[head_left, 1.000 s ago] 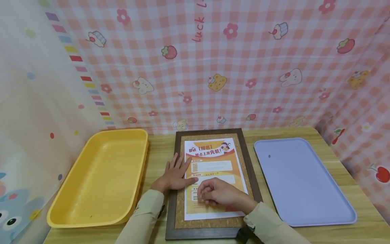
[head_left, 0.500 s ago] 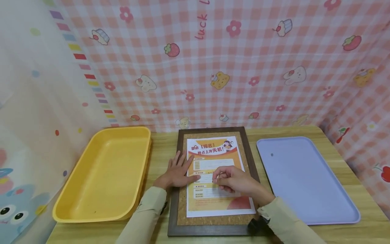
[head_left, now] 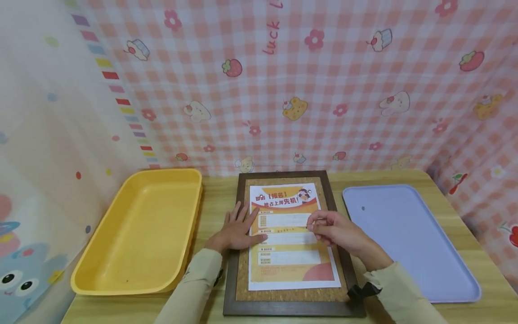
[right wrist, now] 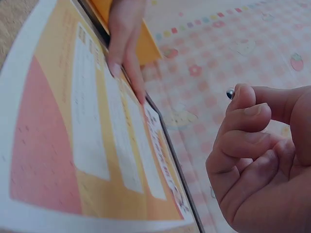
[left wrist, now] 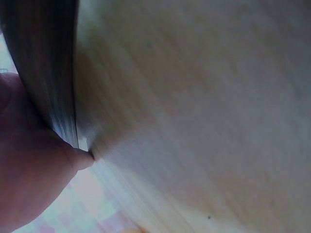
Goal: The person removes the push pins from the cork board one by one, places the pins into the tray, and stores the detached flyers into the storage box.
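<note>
The poster [head_left: 288, 236], orange with white boxes, red lettering and a reddish corner, lies on the dark-framed cork board [head_left: 297, 295]. The left hand [head_left: 238, 231] spreads across its left edge; the right hand [head_left: 333, 229] pinches a shiny, silvery bead-like piece [right wrist: 230, 93] in a narrow grip.

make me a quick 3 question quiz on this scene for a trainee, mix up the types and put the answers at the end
1. True or false: the left hand has its fingers spread, with its thumb over the poster.

2. In the right wrist view, where is the small shiny object?
A) under the left hand
B) at the fingers of the right hand
C) lying on the poster

3. Fill in the colour: the tray to the person's right of the cork board is pale ____.

Key: 1 true; 2 B; 3 purple.
</note>
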A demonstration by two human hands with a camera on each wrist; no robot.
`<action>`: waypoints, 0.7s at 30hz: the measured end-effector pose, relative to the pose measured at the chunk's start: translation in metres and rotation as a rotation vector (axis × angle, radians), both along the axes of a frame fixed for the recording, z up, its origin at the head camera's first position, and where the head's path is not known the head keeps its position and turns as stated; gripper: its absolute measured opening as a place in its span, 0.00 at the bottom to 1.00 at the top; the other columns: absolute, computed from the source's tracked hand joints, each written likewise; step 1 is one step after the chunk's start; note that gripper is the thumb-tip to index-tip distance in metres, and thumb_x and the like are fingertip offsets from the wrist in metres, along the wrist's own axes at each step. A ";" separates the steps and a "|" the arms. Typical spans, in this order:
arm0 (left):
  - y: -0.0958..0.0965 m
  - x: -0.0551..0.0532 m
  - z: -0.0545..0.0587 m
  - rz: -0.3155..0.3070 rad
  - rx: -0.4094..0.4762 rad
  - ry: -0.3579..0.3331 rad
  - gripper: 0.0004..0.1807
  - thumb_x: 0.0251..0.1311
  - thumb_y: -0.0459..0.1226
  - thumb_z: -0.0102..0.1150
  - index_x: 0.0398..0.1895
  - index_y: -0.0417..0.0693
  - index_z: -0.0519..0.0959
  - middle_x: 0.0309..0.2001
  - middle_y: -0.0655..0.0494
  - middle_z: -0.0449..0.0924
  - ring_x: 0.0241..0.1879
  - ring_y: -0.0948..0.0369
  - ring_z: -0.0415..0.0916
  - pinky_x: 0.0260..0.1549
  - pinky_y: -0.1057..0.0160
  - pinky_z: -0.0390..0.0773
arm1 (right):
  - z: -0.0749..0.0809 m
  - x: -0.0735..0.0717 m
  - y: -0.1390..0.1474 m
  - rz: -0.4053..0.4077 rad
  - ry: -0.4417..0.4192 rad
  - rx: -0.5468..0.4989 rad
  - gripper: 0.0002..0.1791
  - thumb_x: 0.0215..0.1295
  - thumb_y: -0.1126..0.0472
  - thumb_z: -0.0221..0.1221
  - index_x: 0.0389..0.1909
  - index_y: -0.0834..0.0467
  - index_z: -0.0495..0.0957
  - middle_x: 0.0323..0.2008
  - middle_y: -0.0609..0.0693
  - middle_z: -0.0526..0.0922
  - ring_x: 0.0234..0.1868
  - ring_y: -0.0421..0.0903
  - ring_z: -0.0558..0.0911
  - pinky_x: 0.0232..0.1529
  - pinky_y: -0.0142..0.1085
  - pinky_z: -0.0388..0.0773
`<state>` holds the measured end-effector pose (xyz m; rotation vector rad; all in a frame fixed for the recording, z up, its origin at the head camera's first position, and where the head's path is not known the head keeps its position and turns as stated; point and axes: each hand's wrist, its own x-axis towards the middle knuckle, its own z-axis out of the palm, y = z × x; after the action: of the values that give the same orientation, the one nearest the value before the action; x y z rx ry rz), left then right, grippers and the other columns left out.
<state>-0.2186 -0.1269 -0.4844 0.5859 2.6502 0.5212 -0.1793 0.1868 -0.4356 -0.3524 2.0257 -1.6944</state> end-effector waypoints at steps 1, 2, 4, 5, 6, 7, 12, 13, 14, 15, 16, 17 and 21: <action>0.000 0.000 -0.001 -0.001 0.000 -0.004 0.51 0.66 0.65 0.46 0.81 0.56 0.37 0.80 0.46 0.23 0.77 0.46 0.16 0.70 0.34 0.27 | 0.001 0.001 0.003 -0.013 -0.008 0.000 0.10 0.73 0.61 0.56 0.42 0.65 0.74 0.22 0.47 0.74 0.17 0.38 0.67 0.16 0.32 0.60; 0.000 0.001 -0.001 0.000 0.004 -0.005 0.50 0.66 0.65 0.47 0.81 0.56 0.38 0.80 0.46 0.23 0.77 0.46 0.16 0.70 0.34 0.27 | 0.001 0.001 0.006 -0.018 -0.011 -0.007 0.09 0.73 0.61 0.56 0.42 0.65 0.73 0.22 0.47 0.73 0.17 0.38 0.67 0.16 0.32 0.61; 0.001 0.002 -0.002 0.003 0.004 -0.006 0.50 0.65 0.66 0.46 0.81 0.57 0.38 0.80 0.46 0.24 0.77 0.46 0.17 0.70 0.34 0.28 | 0.003 0.002 0.012 -0.029 -0.015 -0.017 0.09 0.73 0.61 0.56 0.42 0.64 0.73 0.22 0.47 0.73 0.17 0.38 0.66 0.18 0.31 0.62; 0.001 0.002 -0.003 0.005 -0.002 -0.005 0.50 0.65 0.66 0.46 0.81 0.57 0.38 0.80 0.46 0.24 0.77 0.46 0.17 0.70 0.34 0.28 | 0.003 0.002 0.015 -0.037 -0.018 -0.022 0.09 0.73 0.61 0.56 0.42 0.64 0.73 0.22 0.47 0.73 0.17 0.38 0.66 0.18 0.31 0.62; 0.001 0.003 -0.003 0.008 -0.005 -0.005 0.50 0.65 0.66 0.46 0.81 0.58 0.38 0.80 0.46 0.24 0.77 0.47 0.17 0.70 0.35 0.28 | 0.004 0.002 0.018 -0.048 -0.017 -0.022 0.09 0.73 0.61 0.56 0.42 0.65 0.73 0.22 0.47 0.73 0.17 0.38 0.65 0.18 0.31 0.62; 0.001 0.003 -0.003 0.011 -0.007 -0.004 0.50 0.65 0.66 0.46 0.81 0.58 0.38 0.80 0.47 0.24 0.77 0.47 0.17 0.70 0.35 0.28 | 0.005 0.001 0.020 -0.060 -0.014 -0.022 0.09 0.73 0.61 0.56 0.42 0.65 0.73 0.22 0.47 0.73 0.17 0.38 0.65 0.19 0.31 0.62; 0.000 0.002 -0.005 0.008 -0.005 -0.001 0.51 0.65 0.66 0.46 0.81 0.57 0.38 0.80 0.47 0.23 0.77 0.47 0.16 0.70 0.35 0.27 | 0.009 -0.003 0.034 -0.107 0.023 0.016 0.08 0.72 0.62 0.56 0.42 0.65 0.73 0.21 0.46 0.73 0.18 0.38 0.65 0.20 0.34 0.62; 0.000 0.002 -0.004 0.006 0.001 0.001 0.51 0.65 0.67 0.46 0.81 0.56 0.39 0.80 0.46 0.24 0.77 0.46 0.17 0.70 0.35 0.27 | 0.010 -0.004 0.037 -0.111 0.027 0.020 0.08 0.72 0.62 0.56 0.42 0.64 0.73 0.22 0.45 0.73 0.18 0.38 0.65 0.20 0.34 0.62; 0.000 0.001 -0.005 0.004 0.004 0.003 0.51 0.65 0.66 0.46 0.81 0.56 0.39 0.80 0.46 0.24 0.77 0.46 0.17 0.70 0.35 0.27 | 0.011 -0.004 0.040 -0.113 0.035 0.024 0.08 0.72 0.61 0.56 0.42 0.63 0.73 0.22 0.45 0.73 0.18 0.38 0.65 0.20 0.35 0.61; -0.001 0.001 -0.004 0.003 0.005 0.003 0.51 0.65 0.66 0.46 0.81 0.56 0.39 0.80 0.47 0.24 0.77 0.46 0.17 0.70 0.35 0.27 | 0.012 -0.006 0.043 -0.114 0.040 0.025 0.08 0.73 0.60 0.56 0.42 0.62 0.74 0.22 0.45 0.73 0.18 0.38 0.65 0.20 0.35 0.61; -0.001 0.001 -0.004 0.003 0.005 0.003 0.50 0.65 0.66 0.46 0.81 0.56 0.39 0.80 0.47 0.24 0.77 0.46 0.17 0.70 0.35 0.27 | 0.013 -0.007 0.046 -0.117 0.045 0.025 0.07 0.73 0.60 0.56 0.42 0.61 0.74 0.22 0.45 0.73 0.18 0.38 0.65 0.19 0.35 0.60; -0.001 0.001 -0.004 0.004 0.003 0.003 0.50 0.65 0.66 0.46 0.81 0.57 0.38 0.80 0.47 0.23 0.77 0.47 0.16 0.70 0.35 0.27 | 0.013 -0.008 0.048 -0.122 0.045 0.018 0.07 0.74 0.60 0.55 0.41 0.60 0.74 0.22 0.45 0.72 0.18 0.38 0.64 0.19 0.35 0.58; -0.001 0.001 -0.004 0.016 0.003 0.006 0.50 0.65 0.66 0.46 0.81 0.60 0.38 0.80 0.49 0.23 0.77 0.49 0.16 0.71 0.36 0.27 | 0.014 -0.014 0.057 -0.159 0.054 0.003 0.05 0.74 0.61 0.54 0.38 0.57 0.75 0.20 0.44 0.71 0.17 0.36 0.63 0.18 0.33 0.57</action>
<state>-0.2180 -0.1278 -0.4880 0.5685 2.6622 0.5290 -0.1936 0.2440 -0.4213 -0.2436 2.1454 -1.7927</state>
